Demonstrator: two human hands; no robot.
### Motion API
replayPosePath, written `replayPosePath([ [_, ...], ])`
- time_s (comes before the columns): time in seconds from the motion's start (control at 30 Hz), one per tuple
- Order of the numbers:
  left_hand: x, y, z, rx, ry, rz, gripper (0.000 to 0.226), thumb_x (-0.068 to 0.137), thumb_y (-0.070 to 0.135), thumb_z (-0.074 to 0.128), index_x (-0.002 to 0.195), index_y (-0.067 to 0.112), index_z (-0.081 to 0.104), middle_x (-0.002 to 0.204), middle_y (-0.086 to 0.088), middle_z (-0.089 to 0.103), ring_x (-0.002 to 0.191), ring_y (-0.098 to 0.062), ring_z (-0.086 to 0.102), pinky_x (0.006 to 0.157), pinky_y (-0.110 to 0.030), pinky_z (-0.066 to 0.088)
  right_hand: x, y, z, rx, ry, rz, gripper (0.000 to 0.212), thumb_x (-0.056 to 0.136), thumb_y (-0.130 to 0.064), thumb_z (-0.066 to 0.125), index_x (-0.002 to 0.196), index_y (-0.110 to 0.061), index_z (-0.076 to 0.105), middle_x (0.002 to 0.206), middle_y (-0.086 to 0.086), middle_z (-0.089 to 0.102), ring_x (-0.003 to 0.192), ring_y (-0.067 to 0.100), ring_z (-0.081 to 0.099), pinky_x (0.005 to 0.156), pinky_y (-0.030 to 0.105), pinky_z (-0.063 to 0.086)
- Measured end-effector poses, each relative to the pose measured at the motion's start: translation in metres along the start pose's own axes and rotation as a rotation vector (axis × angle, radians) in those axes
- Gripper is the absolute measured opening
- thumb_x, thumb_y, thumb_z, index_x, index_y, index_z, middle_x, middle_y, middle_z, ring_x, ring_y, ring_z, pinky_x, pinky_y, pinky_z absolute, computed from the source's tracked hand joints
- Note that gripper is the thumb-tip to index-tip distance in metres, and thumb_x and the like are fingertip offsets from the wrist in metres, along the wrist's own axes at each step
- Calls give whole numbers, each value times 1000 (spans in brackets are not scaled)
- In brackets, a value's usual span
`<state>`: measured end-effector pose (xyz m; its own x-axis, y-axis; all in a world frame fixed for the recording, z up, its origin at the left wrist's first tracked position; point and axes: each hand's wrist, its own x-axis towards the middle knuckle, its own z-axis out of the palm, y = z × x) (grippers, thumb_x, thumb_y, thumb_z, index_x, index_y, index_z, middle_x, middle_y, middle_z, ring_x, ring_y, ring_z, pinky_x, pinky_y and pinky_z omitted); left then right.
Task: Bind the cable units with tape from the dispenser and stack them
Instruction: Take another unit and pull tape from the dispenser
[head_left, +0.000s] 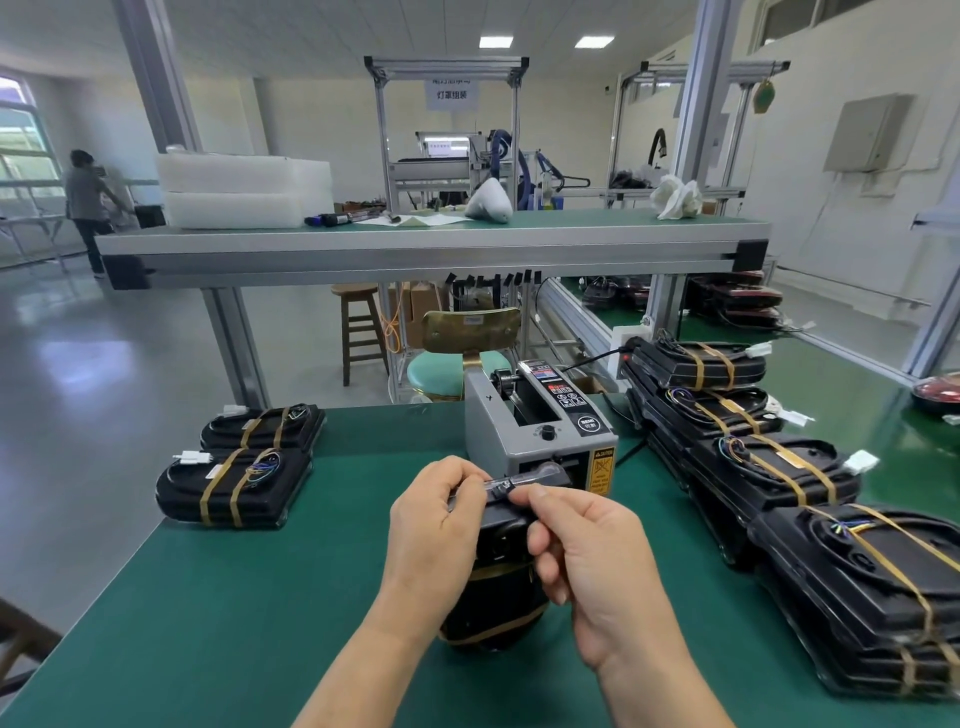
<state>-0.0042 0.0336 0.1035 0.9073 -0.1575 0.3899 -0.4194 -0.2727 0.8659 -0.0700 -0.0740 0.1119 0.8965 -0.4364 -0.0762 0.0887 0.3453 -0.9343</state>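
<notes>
A black cable unit (493, 597) stands on end on the green mat in front of the grey tape dispenser (540, 436). A brownish tape band crosses its lower part. My left hand (436, 525) holds the unit's top left side. My right hand (587, 551) pinches a clear strip of tape (514, 486) over the unit's top edge, just below the dispenser's mouth. Two bound units (239, 473) lie at the left. Several bound units (769, 467) are stacked in an overlapping row at the right.
The green table (260, 623) ends at its left edge beside open floor. Behind the dispenser stand a green-seated chair (457, 364) and a wooden stool (361, 327). A raised shelf (431, 244) carries white trays. A person (85, 208) stands far left.
</notes>
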Motion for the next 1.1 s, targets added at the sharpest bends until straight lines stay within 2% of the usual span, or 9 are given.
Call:
replayPosePath([
  [0.27, -2, 1, -1, -22, 3, 12, 22, 91, 19, 61, 69, 19, 61, 71, 6, 62, 71, -7, 54, 66, -17, 40, 1, 2, 0, -6, -6, -26, 23, 93, -7, 59, 76, -6, 75, 48, 3, 52, 32, 7, 37, 30, 14, 23],
  [0.53, 1, -1, 0, 27, 10, 17, 17, 85, 19, 68, 69, 22, 64, 73, 7, 65, 71, -5, 56, 65, -15, 41, 2, 4, -1, -21, -18, -44, 21, 91, -8, 61, 76, -7, 76, 49, 4, 54, 33, 8, 39, 30, 15, 24],
  [0.7, 3, -4, 1, 9, 4, 14, 18, 84, 18, 69, 68, 22, 64, 73, 6, 65, 70, -6, 57, 64, -16, 43, 8, 6, -11, -153, 36, -142, 25, 91, -11, 61, 73, -18, 76, 51, 5, 59, 34, 10, 42, 32, 16, 28],
  [0.83, 6, -9, -2, -39, -3, -19, 18, 84, 19, 69, 66, 22, 64, 71, 7, 66, 70, -10, 59, 66, -22, 47, 22, 7, -28, -280, 195, -321, 19, 89, -16, 65, 75, -27, 74, 56, 3, 64, 42, 10, 47, 43, 19, 37],
  [0.9, 7, -11, -3, -56, -14, -21, 18, 82, 20, 70, 66, 23, 63, 70, 7, 66, 67, -8, 58, 63, -20, 47, 28, 10, -30, -331, 212, -371, 14, 88, -20, 68, 79, -29, 75, 59, 0, 65, 50, 10, 49, 53, 26, 41],
  [0.97, 8, -12, -3, -76, -21, -22, 16, 80, 26, 73, 67, 24, 63, 68, 7, 66, 65, -8, 58, 61, -18, 46, 31, 14, -28, -340, 182, -358, 14, 87, -18, 69, 83, -29, 77, 59, -3, 64, 53, 9, 49, 58, 29, 41],
  [1.1, 14, -12, -7, -109, -54, -92, 27, 65, 45, 73, 66, 21, 62, 64, 6, 64, 62, -9, 55, 62, -26, 45, 33, 18, -24, -282, 135, -310, 18, 88, -13, 67, 86, -27, 78, 58, -3, 59, 48, 8, 46, 51, 20, 39],
])
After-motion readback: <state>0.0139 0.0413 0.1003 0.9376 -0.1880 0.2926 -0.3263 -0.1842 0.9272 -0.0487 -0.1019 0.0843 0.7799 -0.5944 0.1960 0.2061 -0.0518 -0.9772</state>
